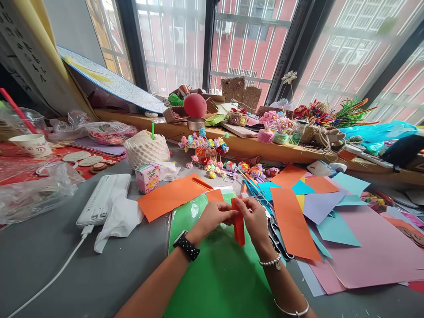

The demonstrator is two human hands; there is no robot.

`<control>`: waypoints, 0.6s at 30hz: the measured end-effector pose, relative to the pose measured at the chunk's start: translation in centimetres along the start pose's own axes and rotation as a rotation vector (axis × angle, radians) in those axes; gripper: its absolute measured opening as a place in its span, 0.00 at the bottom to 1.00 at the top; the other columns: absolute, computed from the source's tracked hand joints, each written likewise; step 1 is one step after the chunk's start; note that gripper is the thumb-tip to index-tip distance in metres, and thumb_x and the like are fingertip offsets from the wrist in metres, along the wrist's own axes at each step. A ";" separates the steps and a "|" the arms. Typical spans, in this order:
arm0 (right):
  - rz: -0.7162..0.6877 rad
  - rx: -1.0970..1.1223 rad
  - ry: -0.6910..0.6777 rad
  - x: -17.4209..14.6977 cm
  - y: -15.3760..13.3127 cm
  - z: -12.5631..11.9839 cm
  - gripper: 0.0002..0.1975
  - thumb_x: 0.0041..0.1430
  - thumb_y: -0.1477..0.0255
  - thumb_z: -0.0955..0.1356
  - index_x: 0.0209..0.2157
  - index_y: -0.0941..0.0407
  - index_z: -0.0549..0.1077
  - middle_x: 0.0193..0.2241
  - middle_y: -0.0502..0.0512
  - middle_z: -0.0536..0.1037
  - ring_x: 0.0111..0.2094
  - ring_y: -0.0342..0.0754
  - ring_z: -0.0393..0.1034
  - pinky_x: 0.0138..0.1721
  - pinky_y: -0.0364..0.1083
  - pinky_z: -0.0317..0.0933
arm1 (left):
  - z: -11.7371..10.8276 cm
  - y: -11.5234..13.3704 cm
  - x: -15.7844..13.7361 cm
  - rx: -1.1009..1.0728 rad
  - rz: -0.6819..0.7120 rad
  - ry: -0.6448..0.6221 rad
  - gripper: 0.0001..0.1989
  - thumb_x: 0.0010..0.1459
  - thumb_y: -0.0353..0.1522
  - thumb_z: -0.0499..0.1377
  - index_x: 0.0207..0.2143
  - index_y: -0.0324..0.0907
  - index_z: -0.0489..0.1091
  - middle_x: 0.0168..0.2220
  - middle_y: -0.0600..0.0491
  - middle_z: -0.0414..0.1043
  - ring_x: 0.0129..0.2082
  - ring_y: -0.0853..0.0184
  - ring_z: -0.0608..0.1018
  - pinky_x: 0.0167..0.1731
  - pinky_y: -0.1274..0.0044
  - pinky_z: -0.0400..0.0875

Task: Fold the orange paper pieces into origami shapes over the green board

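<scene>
Green mat lies nearest, on grey table. Over it, left hand and right hand, close together, both pinch folded orange strip near its upper end; long axis runs near-upright in view, free end pointing down, slightly right. Beyond: flat orange sheet, then crafted flowers, then red ball before window.

On the pink box I can read what looks like "AD"; the rest of its print is too small for me. Lettering runs along the power bank, but I can't make out the brand. The cup carries red print, the cloth dark characters, and the window frame small pale marks, all illegible from here.
</scene>
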State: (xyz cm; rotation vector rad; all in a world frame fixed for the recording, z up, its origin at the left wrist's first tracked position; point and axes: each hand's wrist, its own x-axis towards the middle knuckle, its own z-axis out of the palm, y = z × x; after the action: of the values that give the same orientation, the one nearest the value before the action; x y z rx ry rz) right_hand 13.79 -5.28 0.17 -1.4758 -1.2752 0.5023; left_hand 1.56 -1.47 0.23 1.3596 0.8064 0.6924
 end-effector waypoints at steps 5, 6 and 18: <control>-0.041 -0.041 0.015 0.0 -0.2 0.0 0.16 0.51 0.61 0.61 0.21 0.58 0.68 0.22 0.51 0.69 0.23 0.43 0.61 0.25 0.42 0.53 | 0.0 0.1 -0.1 -0.006 0.004 -0.010 0.14 0.39 0.39 0.62 0.21 0.36 0.71 0.19 0.53 0.68 0.23 0.69 0.71 0.26 0.78 0.66; -0.043 -0.041 0.017 0.0 -0.2 0.0 0.16 0.51 0.61 0.61 0.21 0.57 0.68 0.22 0.51 0.68 0.23 0.43 0.60 0.25 0.42 0.53 | 0.0 0.1 -0.2 -0.006 0.004 -0.010 0.13 0.39 0.39 0.62 0.20 0.36 0.70 0.19 0.53 0.68 0.23 0.69 0.71 0.26 0.78 0.66; -0.018 -0.022 -0.038 0.3 0.0 0.0 0.15 0.50 0.60 0.62 0.21 0.57 0.65 0.21 0.49 0.67 0.24 0.42 0.59 0.26 0.42 0.54 | 0.0 0.5 -0.3 -0.025 0.010 0.018 0.15 0.38 0.40 0.62 0.21 0.35 0.71 0.20 0.52 0.70 0.23 0.68 0.72 0.27 0.77 0.67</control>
State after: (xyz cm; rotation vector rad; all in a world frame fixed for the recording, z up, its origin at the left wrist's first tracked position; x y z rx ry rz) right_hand 13.87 -5.06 0.29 -1.4784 -1.3263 0.5075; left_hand 1.43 -1.73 0.75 1.3367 0.8037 0.7214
